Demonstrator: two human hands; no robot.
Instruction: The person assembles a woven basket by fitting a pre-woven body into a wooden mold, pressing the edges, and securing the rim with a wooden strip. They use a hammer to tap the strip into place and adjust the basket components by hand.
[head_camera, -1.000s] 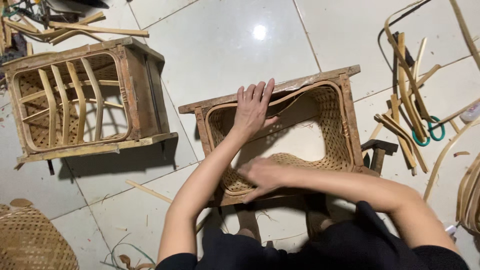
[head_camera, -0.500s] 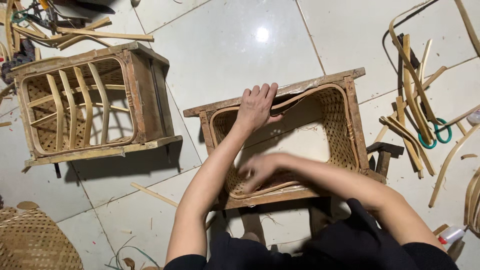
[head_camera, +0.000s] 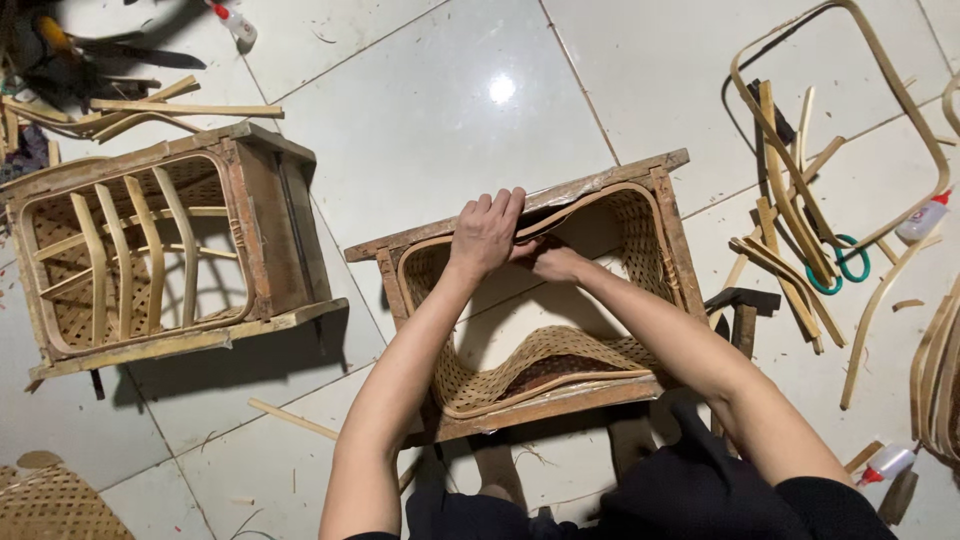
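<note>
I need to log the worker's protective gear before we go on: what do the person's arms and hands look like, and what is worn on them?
Both forearms are bare from elbow to wrist. The left hand and right hand wear no gloves, and I can make out no rings, watch or wristband. The only clothing in view is a black garment at the bottom edge, covering the body and the right upper arm.

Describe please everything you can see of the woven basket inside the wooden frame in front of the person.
The woven basket is a tan, finely plaited shell with a pale bent strip along its rim. It sits inside a worn rectangular wooden frame on the white tiled floor. Its near wall sags inward in a wave; the bottom is open, showing tile. The left hand presses the far rim against the frame; the right hand reaches inside beside it.
</note>
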